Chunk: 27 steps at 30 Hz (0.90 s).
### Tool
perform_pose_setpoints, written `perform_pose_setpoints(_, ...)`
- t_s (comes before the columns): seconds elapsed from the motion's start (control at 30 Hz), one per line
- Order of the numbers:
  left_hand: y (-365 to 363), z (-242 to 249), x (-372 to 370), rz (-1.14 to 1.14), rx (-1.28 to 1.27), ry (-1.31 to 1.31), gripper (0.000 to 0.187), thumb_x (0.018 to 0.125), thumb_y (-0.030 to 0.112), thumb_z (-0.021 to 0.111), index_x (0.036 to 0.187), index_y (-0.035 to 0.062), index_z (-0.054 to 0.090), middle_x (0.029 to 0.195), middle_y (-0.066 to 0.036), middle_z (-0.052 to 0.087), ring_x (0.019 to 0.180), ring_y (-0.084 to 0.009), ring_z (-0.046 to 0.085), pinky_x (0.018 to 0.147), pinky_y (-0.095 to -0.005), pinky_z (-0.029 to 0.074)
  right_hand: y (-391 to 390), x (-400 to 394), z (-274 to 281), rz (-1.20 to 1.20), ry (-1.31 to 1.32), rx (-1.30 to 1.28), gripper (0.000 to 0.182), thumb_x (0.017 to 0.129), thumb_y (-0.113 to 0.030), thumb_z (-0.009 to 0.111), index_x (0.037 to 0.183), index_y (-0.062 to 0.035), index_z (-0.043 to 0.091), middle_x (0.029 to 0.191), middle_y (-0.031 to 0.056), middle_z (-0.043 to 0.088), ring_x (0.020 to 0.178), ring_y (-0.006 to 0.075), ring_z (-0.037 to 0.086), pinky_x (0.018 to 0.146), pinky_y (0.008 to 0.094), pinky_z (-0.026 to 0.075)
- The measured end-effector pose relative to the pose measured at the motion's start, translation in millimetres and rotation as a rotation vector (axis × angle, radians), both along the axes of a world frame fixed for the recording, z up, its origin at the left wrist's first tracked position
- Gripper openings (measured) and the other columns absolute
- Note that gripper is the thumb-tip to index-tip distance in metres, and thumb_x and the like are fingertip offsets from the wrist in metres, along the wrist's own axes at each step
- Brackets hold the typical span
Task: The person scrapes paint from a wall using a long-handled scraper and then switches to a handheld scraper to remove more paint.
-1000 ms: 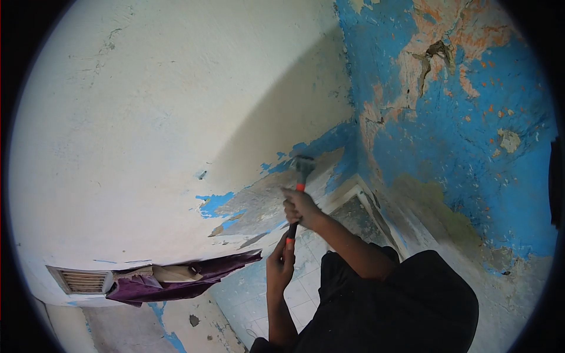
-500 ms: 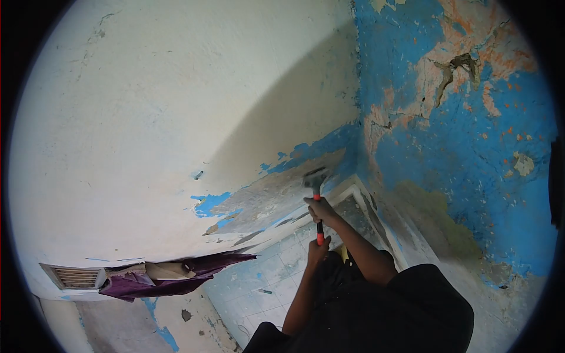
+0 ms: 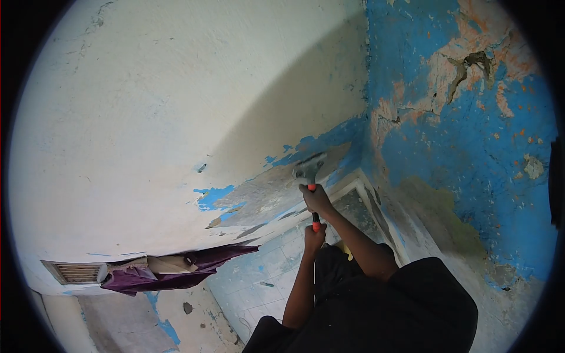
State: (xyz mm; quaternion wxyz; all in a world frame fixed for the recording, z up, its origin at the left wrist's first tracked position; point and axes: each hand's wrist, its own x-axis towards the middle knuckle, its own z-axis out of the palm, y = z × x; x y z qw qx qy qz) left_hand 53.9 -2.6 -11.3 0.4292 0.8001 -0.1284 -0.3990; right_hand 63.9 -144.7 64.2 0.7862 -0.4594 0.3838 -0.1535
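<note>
A person in dark clothing holds a scraper point(image 3: 310, 176) against a peeling wall point(image 3: 176, 106), both hands on its handle. The right hand point(image 3: 316, 199) is wrapped tight around the upper part of the orange-and-black handle, just below the metal blade; the left hand point(image 3: 313, 237) is closed around the handle's lower end, directly beneath the right. The blade rises above the right hand's grip and lies flat against a bare grey patch point(image 3: 268, 191) where white paint has come away, edged with blue. To the right, a blue wall point(image 3: 471, 147) shows cracks and orange blotches. Lower left, a purple cloth point(image 3: 170, 273) hangs beside a vent grille point(image 3: 76, 272). A tiled floor point(image 3: 259, 282) lies below the arms.
</note>
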Motion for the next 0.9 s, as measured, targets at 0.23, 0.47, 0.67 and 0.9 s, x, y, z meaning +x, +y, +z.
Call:
perform_pose_setpoints(0.23,-3.6,29.9,-10.0,0.013,-0.064,-0.027,0.032,0.080,0.024,0.062,0.059,0.0020,0.053,0.049,-0.004,0.051,0.042,-0.0141,0.050,0.042,-0.0313,0.039,1.4,-3.3,35.7,-0.001,0.050,-0.220,0.046,0.088,-0.037,0.057,0.058,-0.0041,0.047,0.045,0.0027,0.044,0.037,0.0156,0.046,0.037,0.0333,0.036)
perform_pose_setpoints(0.47,2.4,27.4,-16.7,0.045,-0.057,0.068,0.031,0.081,0.023,0.062,0.059,0.0024,0.053,0.051,-0.005,0.052,0.043,-0.0136,0.050,0.043,-0.0304,0.039,8.6,-5.0,23.7,0.069,0.190,-0.157,0.047,0.088,-0.038,0.057,0.060,0.0003,0.053,0.048,0.0096,0.051,0.047,0.0236,0.057,0.049,0.0372,0.044)
perform_pose_setpoints(0.67,-16.1,68.3,-18.1,0.054,-0.189,0.022,0.027,0.080,0.020,0.058,0.062,0.0009,0.054,0.052,-0.006,0.054,0.044,-0.0136,0.051,0.043,-0.0298,0.041,-3.0,-2.0,78.2,-0.028,0.013,-0.424,0.047,0.088,-0.039,0.058,0.057,-0.0050,0.047,0.045,-0.0002,0.041,0.037,0.0137,0.043,0.037,0.0313,0.034)
perform_pose_setpoints(0.9,0.9,15.1,-16.4,0.074,-0.124,0.074,0.029,0.082,0.022,0.059,0.063,0.0011,0.055,0.052,-0.003,0.052,0.043,-0.0126,0.050,0.042,-0.0297,0.038,11.3,1.5,18.3,0.070,0.095,-0.313,0.047,0.087,-0.039,0.060,0.059,-0.0033,0.050,0.045,0.0012,0.043,0.039,0.0144,0.045,0.041,0.0333,0.036)
